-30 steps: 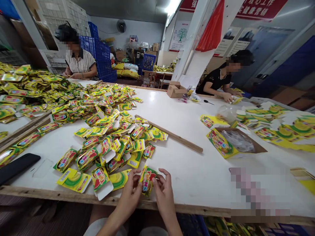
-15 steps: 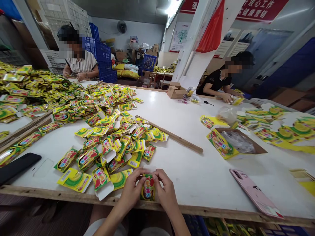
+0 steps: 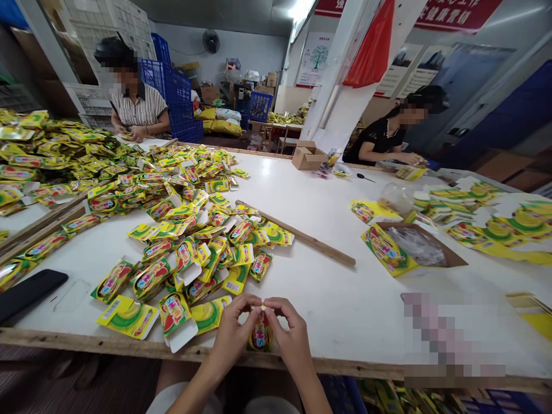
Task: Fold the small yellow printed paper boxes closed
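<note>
Near the table's front edge, a small yellow and green candy box (image 3: 260, 337) with a printed front stands between my hands. My left hand (image 3: 236, 329) pinches its upper left side, thumb toward me and fingers behind. Opposite it, my right hand (image 3: 288, 330) pinches the upper right side the same way. Both thumbs and fingertips meet around the box's top end, which they largely cover. Left of my hands lies a loose heap of similar small boxes (image 3: 190, 253), some with white end flaps sticking out.
A wooden stick (image 3: 302, 234) lies beyond my hands. To the right stands an open display box (image 3: 388, 253) with clear plastic inside, near flat cartons (image 3: 521, 221). A black phone (image 3: 32, 294) lies at left. Two people (image 3: 140, 109) work across the table, one left, one right (image 3: 383, 138).
My fingers have drawn together over the box's top, and its white end flap is now mostly out of sight. The person at right has shifted their hands.
</note>
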Available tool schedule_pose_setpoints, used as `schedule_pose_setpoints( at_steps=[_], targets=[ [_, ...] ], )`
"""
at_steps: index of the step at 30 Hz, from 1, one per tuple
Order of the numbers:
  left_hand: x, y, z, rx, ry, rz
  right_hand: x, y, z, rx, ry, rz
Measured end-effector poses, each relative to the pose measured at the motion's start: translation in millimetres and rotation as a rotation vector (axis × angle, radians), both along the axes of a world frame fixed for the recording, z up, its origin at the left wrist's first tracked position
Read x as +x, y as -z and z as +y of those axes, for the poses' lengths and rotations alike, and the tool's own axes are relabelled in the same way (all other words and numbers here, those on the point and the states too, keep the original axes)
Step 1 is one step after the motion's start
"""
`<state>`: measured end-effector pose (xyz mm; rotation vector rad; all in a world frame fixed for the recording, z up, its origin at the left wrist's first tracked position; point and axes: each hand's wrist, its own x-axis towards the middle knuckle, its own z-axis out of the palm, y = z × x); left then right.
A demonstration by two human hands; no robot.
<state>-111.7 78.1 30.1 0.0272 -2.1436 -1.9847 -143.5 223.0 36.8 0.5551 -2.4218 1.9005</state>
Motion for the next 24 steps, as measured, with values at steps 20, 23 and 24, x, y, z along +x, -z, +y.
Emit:
schedule_pose_setpoints(
  at_steps=[20,23,24],
  targets=[
    [3.8,-1.1,-1.5,-0.016,-0.029,0.037,2.0,4.3,2.8,-0.083,-0.025,-0.166],
    [8.5,-1.9,-1.9,-0.060,-0.001,0.040,5.7,4.0,-3.7,-0.092,-0.023,-0.157],
    [10.4,-1.3,-1.8,-0.060,0.002,0.034,7.9,2.1,-3.8,-0.083,-0.010,-0.144]
  ],
)
